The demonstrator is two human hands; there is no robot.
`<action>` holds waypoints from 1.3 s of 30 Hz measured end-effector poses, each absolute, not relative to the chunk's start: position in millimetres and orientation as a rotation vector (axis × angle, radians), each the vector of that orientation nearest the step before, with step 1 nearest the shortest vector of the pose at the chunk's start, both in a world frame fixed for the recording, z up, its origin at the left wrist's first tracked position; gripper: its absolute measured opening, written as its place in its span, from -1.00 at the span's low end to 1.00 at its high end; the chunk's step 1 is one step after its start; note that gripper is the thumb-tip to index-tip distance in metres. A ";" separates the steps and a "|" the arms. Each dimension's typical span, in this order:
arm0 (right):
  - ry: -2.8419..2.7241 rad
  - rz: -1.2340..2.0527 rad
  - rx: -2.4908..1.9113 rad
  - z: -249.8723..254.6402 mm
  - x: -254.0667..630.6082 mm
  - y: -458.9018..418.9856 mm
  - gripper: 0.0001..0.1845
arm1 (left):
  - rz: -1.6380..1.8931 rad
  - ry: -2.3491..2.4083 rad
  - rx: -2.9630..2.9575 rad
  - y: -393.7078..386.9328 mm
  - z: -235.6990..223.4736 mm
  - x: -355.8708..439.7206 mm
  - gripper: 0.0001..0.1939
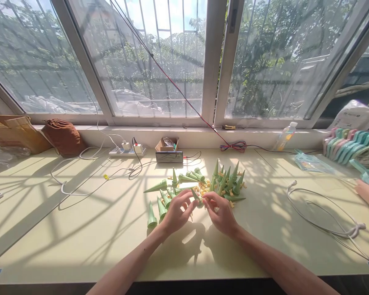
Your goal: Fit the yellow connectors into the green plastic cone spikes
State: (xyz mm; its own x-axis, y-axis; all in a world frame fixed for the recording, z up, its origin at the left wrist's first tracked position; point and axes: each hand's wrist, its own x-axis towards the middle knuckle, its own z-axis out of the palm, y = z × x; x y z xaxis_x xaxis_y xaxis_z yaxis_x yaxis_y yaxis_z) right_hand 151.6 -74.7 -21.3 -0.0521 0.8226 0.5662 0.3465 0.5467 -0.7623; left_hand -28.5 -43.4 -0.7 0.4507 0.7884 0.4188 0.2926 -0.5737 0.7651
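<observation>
My left hand holds a small green plastic cone between thumb and fingers, its tip pointing up and away to the left. At the cone's wide end, the fingertips of my right hand are pinched together; what lies between them is too small to make out. Just beyond both hands is a loose pile of small yellow pieces. More green cones stand and lie to the left. On the right, a cluster of green cones has yellow pieces at the bases.
Behind the cones a phone leans near a small cardboard box. A power strip with cables sits back left. At right are a coiled white cable, pastel hangers, a bottle and another person's hand.
</observation>
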 end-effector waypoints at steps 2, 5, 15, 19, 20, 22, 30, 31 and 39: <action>-1.641 0.513 -1.007 -22.0 152.0 -74.4 -0.88 | 1.056 0.922 2.003 -43.2 0.0 -28.2 -0.66; -1.644 0.499 -1.008 -23.0 152.3 -73.3 -0.87 | 1.032 0.932 1.889 -41.7 -0.8 -28.5 -0.59; -1.666 0.501 -0.961 -19.9 152.7 -73.8 -0.86 | 0.937 0.943 1.600 -34.8 -9.4 -28.2 -0.46; -1.685 0.491 -0.968 -20.4 152.7 -74.1 -0.86 | 0.881 0.911 1.589 -35.1 -6.2 -27.5 -0.47; -1.688 0.491 -0.969 -20.5 152.7 -74.1 -0.86 | 0.866 0.906 1.598 -35.4 -5.6 -27.6 -0.47; -1.691 0.487 -0.971 -20.7 152.6 -73.7 -0.86 | 0.849 0.903 1.612 -36.3 -4.8 -27.9 -0.46; -1.706 0.493 -0.995 -22.7 153.1 -72.9 -0.85 | 0.824 0.874 1.574 -39.6 0.5 -28.9 -0.44; -1.708 0.496 -0.994 -23.1 153.2 -72.8 -0.85 | 0.816 0.864 1.573 -39.6 0.9 -29.2 -0.44; -1.724 0.515 -0.992 -22.5 154.9 -71.3 -0.86 | 0.767 0.863 1.607 -40.5 2.8 -30.4 -0.46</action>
State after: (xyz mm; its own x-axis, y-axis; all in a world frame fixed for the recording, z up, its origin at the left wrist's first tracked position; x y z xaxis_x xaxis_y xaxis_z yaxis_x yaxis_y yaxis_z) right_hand 154.9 -71.3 -22.5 -0.1236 0.8155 0.5654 0.3719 0.5663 -0.7355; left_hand -30.4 -40.5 2.8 0.5242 0.8507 0.0394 0.1391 -0.1312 0.9816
